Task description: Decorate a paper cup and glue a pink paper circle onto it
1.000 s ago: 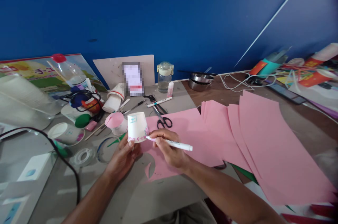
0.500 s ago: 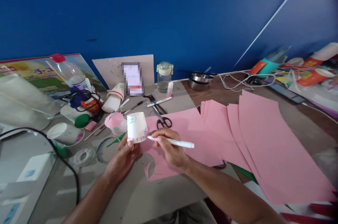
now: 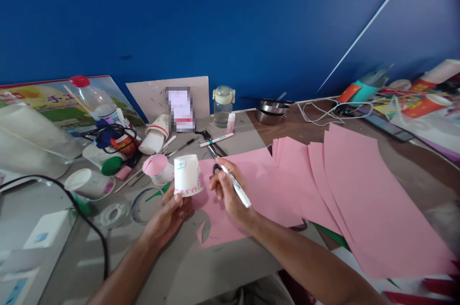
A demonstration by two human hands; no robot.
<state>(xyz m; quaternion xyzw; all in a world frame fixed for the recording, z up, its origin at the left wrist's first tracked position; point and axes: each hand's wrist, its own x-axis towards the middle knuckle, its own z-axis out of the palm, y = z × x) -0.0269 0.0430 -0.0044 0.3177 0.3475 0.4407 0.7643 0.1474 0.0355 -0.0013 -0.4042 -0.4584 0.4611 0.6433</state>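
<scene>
A cream-lidded water bottle stands before a blue wall. Left of that bottle a smartphone leans on a pale board; right of the bottle sit stacked metal bowls.

Bare from left fingers and right fingers back past the wrists, along both forearms to the lower edge of view. Slim at the wrists, fuller farther behind the fingers. Dressed, well behind the fingers, in dull grey-olive cloth, loosely creased, darker in the folds; too little in view to tell which garment.
</scene>
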